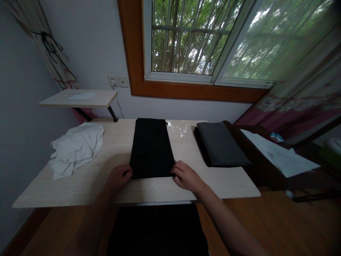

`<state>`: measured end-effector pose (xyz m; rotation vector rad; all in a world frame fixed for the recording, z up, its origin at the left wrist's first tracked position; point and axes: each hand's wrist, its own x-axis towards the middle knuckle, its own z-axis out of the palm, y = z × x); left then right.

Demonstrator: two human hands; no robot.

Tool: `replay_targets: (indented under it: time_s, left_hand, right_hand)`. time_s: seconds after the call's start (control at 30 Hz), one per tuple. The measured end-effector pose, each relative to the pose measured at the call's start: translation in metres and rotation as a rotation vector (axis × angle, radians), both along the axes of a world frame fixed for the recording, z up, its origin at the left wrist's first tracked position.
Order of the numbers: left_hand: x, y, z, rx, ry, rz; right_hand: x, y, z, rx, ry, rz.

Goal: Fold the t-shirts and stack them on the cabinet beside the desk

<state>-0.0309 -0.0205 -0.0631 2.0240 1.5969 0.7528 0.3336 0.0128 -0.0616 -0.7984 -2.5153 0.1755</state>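
Observation:
A black folded cloth (pixel 152 149) lies flat on the pale wooden table (pixel 186 185), its long side running away from me. My left hand (pixel 119 176) is closed at the near left corner of the cloth, fingers curled on its edge. At the near right corner, my right hand (pixel 185 175) pinches the edge between thumb and fingers. Both hands rest low, close to the tabletop. What kind of garment or cloth it is, I cannot tell.
A crumpled white cloth (pixel 77 147) lies at the left, below a small raised shelf (pixel 80 101). On the right sits a stack of folded dark cloth (pixel 222 144). Beyond it, white paper (pixel 277 153) lies on a dark surface. A window (pixel 197 39) is behind the table.

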Motion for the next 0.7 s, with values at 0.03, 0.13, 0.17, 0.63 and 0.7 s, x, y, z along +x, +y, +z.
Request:
replay_targets:
  time_s: [0.03, 0.13, 0.17, 0.63, 0.7]
  left_hand:
    - [0.001, 0.000, 0.000, -0.005, 0.019, -0.004]
    - [0.003, -0.002, 0.000, -0.005, 0.076, -0.014]
    - [0.003, -0.002, -0.001, -0.004, 0.094, -0.018]
    - [0.004, 0.001, 0.003, 0.306, 0.039, -0.065]
    - [0.006, 0.003, 0.004, 0.262, 0.078, -0.100]
  right_hand:
    - [0.000, 0.000, 0.000, -0.005, -0.004, 0.002]
    - [0.001, 0.000, 0.000, -0.020, -0.012, 0.004]
    - [0.001, -0.001, 0.000, -0.025, -0.012, 0.006]
    - [0.006, 0.002, 0.003, -0.110, 0.277, -0.052]
    - [0.004, 0.006, 0.002, -0.112, 0.277, -0.082]
